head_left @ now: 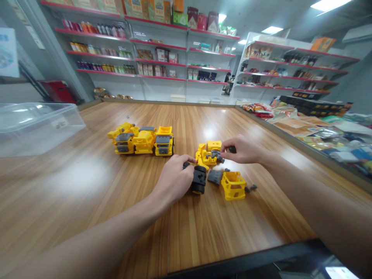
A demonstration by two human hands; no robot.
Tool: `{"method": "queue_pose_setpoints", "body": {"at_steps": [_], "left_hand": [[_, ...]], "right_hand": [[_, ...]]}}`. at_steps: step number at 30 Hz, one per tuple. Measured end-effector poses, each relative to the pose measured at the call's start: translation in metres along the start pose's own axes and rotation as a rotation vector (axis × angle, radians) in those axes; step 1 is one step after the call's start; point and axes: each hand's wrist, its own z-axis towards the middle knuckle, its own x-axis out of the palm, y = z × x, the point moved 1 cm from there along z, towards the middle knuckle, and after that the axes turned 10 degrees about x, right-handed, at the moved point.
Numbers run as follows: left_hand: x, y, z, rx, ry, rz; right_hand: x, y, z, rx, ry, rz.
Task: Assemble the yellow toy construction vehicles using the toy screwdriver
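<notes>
My left hand [177, 174] is closed round a black toy-truck chassis [199, 179] with wheels, held low over the table. Its index finger points towards a yellow toy arm piece [201, 155]. To the right, my right hand [242, 149] has its fingertips at small grey parts [216, 155] beside a yellow toy body [214, 145]. A small rounded black piece [232, 149] shows within its curled fingers; its kind is unclear. Nearer me lie a yellow cab shell [234, 186], a dark grey cab piece [215, 176] and small dark bits [251, 188].
Three yellow toy trucks stand side by side at left: one with an arm [123, 139], a mixer [144, 140] and a dump truck [164, 141]. A clear plastic bin [37, 128] sits far left. Packaged goods [319, 131] lie beyond the right edge; stocked shelves [159, 48] stand behind.
</notes>
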Motion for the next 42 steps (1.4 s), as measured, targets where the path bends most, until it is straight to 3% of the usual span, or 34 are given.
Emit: {"method": "queue_pose_setpoints", "body": {"at_steps": [6,10,15,20,23,26,29,31,34,35,38,42], "left_hand": [[0.001,0.005,0.002,-0.008,0.024,0.123],[0.002,0.007,0.004,0.035,0.066,0.229],[0.002,0.006,0.003,0.079,0.046,0.236],[-0.004,-0.014,-0.010,0.347,-0.060,0.168],[-0.007,-0.027,-0.018,0.555,0.028,0.010],[-0.005,-0.033,-0.022,0.626,0.124,-0.156],[-0.003,-0.032,-0.020,0.494,0.092,-0.292],[-0.001,-0.029,-0.017,0.344,0.023,-0.415],[0.000,-0.023,-0.010,0.131,-0.065,-0.665],[0.000,-0.022,-0.008,0.075,-0.092,-0.750],[-0.001,-0.020,-0.002,-0.064,-0.171,-0.979],[-0.001,-0.020,0.002,-0.203,-0.195,-1.166]], "right_hand": [[-0.011,0.000,-0.006,-0.079,0.434,0.080],[-0.011,0.002,-0.009,-0.039,0.550,0.026],[-0.004,0.002,-0.008,-0.018,0.555,0.039],[-0.009,0.011,-0.010,-0.039,0.425,0.211],[-0.003,0.025,-0.010,-0.044,0.254,0.410],[0.011,0.039,-0.009,-0.100,0.225,0.551],[0.017,0.043,-0.008,-0.095,0.192,0.592],[0.013,0.038,-0.006,-0.021,0.051,0.545],[0.001,0.022,-0.002,0.091,-0.233,0.224],[-0.001,0.016,-0.001,0.125,-0.244,0.094],[0.000,0.001,0.003,0.219,-0.071,-0.130],[0.010,-0.007,0.008,0.257,0.036,-0.156]]}}
